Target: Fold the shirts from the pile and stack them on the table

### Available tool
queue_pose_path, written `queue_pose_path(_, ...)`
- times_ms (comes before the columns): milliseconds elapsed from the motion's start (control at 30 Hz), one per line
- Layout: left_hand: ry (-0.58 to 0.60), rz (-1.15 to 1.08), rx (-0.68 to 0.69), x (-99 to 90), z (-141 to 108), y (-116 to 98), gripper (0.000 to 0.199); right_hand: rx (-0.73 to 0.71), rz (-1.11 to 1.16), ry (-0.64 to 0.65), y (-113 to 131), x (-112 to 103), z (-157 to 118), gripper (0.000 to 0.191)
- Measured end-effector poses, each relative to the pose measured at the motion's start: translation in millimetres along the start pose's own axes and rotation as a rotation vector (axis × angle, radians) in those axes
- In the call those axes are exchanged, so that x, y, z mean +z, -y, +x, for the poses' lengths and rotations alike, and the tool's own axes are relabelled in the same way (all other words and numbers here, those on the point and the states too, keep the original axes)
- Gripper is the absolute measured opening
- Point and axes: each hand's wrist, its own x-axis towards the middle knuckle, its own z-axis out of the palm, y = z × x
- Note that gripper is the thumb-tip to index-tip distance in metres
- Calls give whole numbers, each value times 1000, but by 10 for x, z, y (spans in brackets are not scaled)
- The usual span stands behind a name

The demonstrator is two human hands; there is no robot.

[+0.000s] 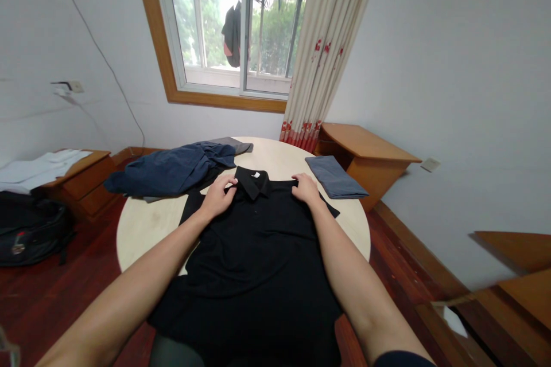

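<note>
A black polo shirt (262, 252) lies spread front up on the round table (142, 229), its collar (253, 183) at the far end and its lower part hanging over the near edge. A small white label shows inside the neck. My left hand (220, 196) is closed on the shirt's left shoulder, beside the collar, thumb and fingers pinching the cloth. At the opposite shoulder, my right hand (305, 188) grips the cloth in the same way, fingertips curled at the far edge. Soft wrinkles run across the shirt's chest.
Dark blue clothes (176, 169) lie heaped at the table's back left, with a grey garment (236, 144) behind. A folded grey-blue garment (336, 176) rests at the right. Beyond stand a wooden desk (370, 143), a curtain (321, 51) and a window. A black bag (30, 229) sits left.
</note>
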Motion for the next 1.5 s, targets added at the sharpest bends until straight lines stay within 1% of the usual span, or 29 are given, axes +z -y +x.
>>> queue_pose_path(100, 39, -48, 67, -11, -1, -84, 9, -152, 113, -36, 47, 84, 16, 49)
queue_pose_path(233, 78, -112, 127, -25, -4, -134, 9, -264, 269, -57, 87, 245, 36, 64)
queue_pose_path(367, 154, -207, 166, -26, -18, -151, 13, -290, 411, -18, 111, 365, 39, 81)
queue_pose_path(500, 231, -248, 87, -25, -31, -143, 13, -272, 506, 18, 146, 385, 32, 88)
queue_pose_path(567, 229, -223, 32, -32, -27, -131, 12, -269, 549, 25, 170, 365, 25, 87)
queue_pose_path(667, 190, -139, -43, -47, -10, -104, 11, -310, 609, 20, 214, 317, 6, 76)
queue_pose_path(700, 173, -116, -71, -50, -4, -94, 12, -325, 627, 20, 230, 300, -3, 72)
queue_pose_path(767, 140, -109, -122, -47, 2, -70, 24, -336, 662, 33, 263, 267, -23, 64)
queue_pose_path(833, 122, -145, -152, -30, 0, -41, 40, -326, 696, 58, 295, 237, -38, 57)
queue_pose_path(900, 115, -193, -169, -1, -3, -8, 50, -308, 741, 74, 326, 212, -42, 48)
queue_pose_path(967, 96, -262, -191, 31, 0, 32, 51, -290, 811, 91, 354, 191, -33, 41)
queue_pose_path(1067, 61, -393, -231, 56, 23, 99, 50, -250, 946, 151, 381, 168, -1, 35)
queue_pose_path(1167, 82, -449, -255, 29, 52, 153, 51, -189, 1016, 197, 385, 156, 30, 33)
queue_pose_path(1300, 121, -456, -226, -27, 57, 140, 50, -149, 1066, 216, 376, 140, 20, 35)
queue_pose_path(1433, 93, -366, -281, -24, 25, 49, 60, -164, 1154, 292, 386, 95, -55, 41)
queue_pose_path(1500, 106, -287, -309, -17, 10, 9, 57, -167, 1184, 338, 391, 75, -91, 41)
